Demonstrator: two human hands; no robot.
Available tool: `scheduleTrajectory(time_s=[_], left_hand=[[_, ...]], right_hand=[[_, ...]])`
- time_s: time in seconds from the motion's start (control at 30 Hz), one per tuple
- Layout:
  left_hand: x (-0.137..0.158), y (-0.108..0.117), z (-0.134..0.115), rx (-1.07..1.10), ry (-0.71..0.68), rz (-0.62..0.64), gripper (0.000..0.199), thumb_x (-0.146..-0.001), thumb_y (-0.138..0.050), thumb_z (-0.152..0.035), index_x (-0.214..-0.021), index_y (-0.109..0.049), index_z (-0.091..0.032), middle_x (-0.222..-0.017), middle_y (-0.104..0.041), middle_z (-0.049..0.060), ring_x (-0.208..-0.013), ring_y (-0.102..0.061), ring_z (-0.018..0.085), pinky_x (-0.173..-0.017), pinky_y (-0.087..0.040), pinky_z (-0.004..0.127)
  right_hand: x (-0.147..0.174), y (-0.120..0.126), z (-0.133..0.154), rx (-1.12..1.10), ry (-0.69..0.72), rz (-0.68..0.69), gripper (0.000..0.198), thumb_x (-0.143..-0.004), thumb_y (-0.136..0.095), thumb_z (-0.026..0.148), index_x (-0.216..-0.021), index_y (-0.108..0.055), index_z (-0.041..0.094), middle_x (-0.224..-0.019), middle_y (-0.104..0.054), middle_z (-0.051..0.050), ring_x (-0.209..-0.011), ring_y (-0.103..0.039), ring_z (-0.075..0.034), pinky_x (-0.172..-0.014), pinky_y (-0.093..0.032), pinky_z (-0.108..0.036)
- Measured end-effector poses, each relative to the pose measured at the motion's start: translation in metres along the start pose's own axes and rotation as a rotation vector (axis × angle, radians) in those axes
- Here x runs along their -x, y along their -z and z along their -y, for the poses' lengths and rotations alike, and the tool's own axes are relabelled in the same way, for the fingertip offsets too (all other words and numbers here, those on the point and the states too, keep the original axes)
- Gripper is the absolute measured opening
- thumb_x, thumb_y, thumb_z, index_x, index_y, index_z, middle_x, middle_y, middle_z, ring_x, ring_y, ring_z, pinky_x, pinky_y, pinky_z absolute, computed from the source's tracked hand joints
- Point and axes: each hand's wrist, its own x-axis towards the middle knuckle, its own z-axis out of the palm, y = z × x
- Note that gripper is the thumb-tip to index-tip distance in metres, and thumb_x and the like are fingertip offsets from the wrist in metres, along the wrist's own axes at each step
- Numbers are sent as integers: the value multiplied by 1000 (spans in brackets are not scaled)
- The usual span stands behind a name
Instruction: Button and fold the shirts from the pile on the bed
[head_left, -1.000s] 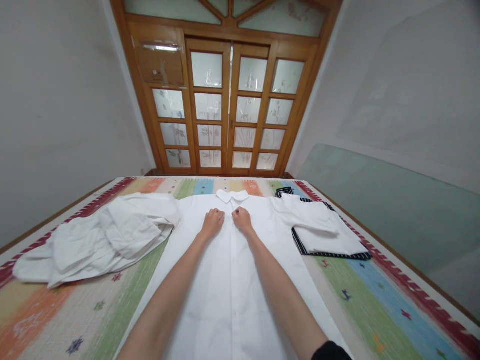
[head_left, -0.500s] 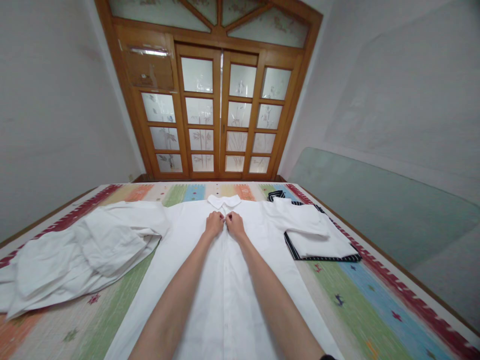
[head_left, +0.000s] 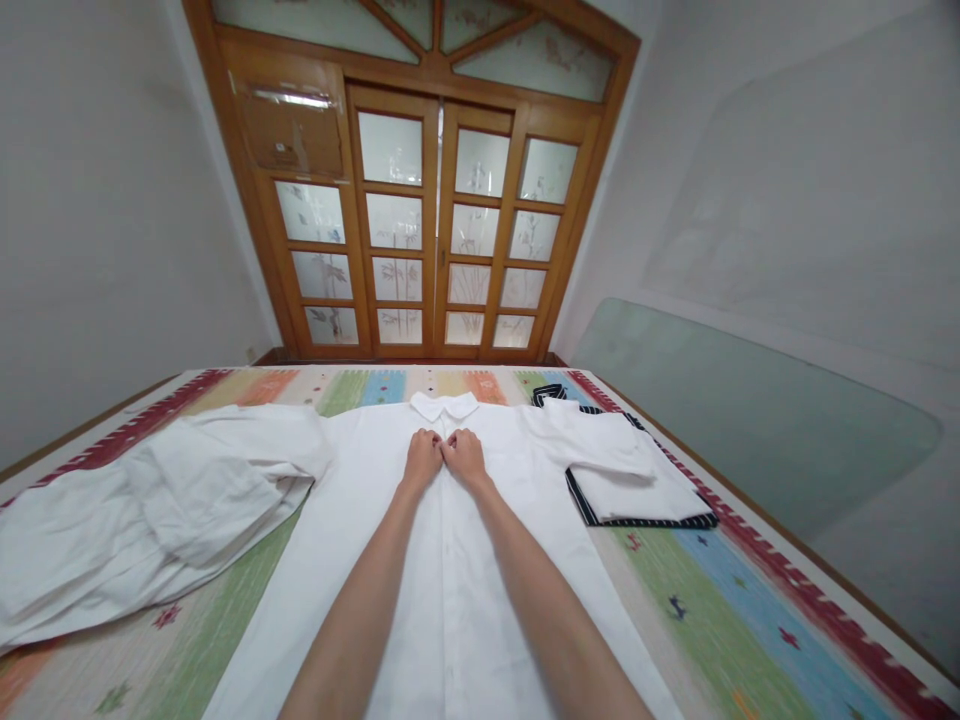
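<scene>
A white shirt (head_left: 337, 580) lies flat, front up, with its collar (head_left: 444, 405) at the far end and its button placket running down the middle. Just below the collar, my left hand (head_left: 424, 458) is closed in a pinch on the placket. My right hand (head_left: 466, 458) pinches the same spot from the other side, and the fingertips of both hands almost meet. Whatever button sits between them is too small to make out. The shirt's right-hand sleeve lies over a dark striped cloth (head_left: 588, 507).
Crumpled white fabric (head_left: 172, 500) spreads across the left of the colourful patterned table cover (head_left: 705, 600). A pale green panel (head_left: 750, 420) leans along the right wall. Wooden doors with glass panes (head_left: 439, 230) stand beyond the far edge.
Both hands have shifted slightly down the placket, away from the collar, still pinching. The camera view has moved a little. The shirt lies as before.
</scene>
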Motion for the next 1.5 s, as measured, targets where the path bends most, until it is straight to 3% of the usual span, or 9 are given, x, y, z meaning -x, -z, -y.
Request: scheduleTrajectory(time_s=[0.23, 0.73, 0.87, 1.13, 1.27, 1.37, 1.5], left_hand=[[-5, -9, 9, 36, -68, -17, 13, -86, -50, -11, -87, -62, -14, -92, -62, 10, -96, -57, 21, -87, -44, 33], [-3, -8, 17, 145, -233, -48, 12, -86, -50, -11, -82, -59, -18, -88, -58, 7, -90, -55, 22, -85, -45, 38], [-2, -5, 17, 171, -201, -39, 11, -85, -54, -12, -82, -62, -18, -85, -58, 6, -88, -55, 21, -85, -46, 36], [-2, 3, 11, 168, -98, -34, 15, -81, -58, -15, -82, -72, -18, -81, -62, 5, -79, -57, 18, -78, -45, 30], [-2, 4, 7, 164, -47, -37, 17, -80, -58, -21, -70, -72, -17, -71, -64, 3, -73, -56, 16, -72, -42, 27], [-3, 4, 6, 166, -21, -50, 31, -83, -57, -32, -59, -68, -16, -64, -62, 3, -67, -55, 15, -66, -39, 25], [-4, 2, 5, 177, -8, -88, 33, -82, -60, -37, -59, -68, -16, -66, -65, 3, -65, -54, 14, -64, -38, 25]], right_hand=[[-11, 3, 3, -91, -99, 71, 21, -86, -50, 21, -78, -69, 18, -87, -73, -5, -82, -62, -16, -72, -38, -24], [-14, -7, -13, -192, -7, 23, 20, -84, -52, 17, -75, -70, 18, -83, -72, -4, -80, -61, -16, -74, -39, -23], [-14, -7, -16, -220, 30, 40, 25, -86, -48, 16, -74, -70, 18, -81, -72, -4, -78, -61, -15, -73, -39, -23], [-11, -6, -19, -222, 76, 44, 15, -75, -58, 12, -80, -70, 18, -82, -71, -4, -78, -61, -17, -75, -42, -25], [-11, -7, -20, -209, 90, 61, 15, -77, -57, 13, -82, -69, 19, -84, -71, -4, -82, -60, -18, -78, -41, -27], [-11, -8, -20, -182, 85, 81, 16, -79, -54, 13, -84, -68, 19, -89, -70, -5, -87, -59, -19, -80, -40, -28], [-11, -7, -19, -176, 83, 105, 23, -81, -48, 10, -86, -68, 19, -95, -70, -5, -94, -58, -19, -83, -38, -29]])
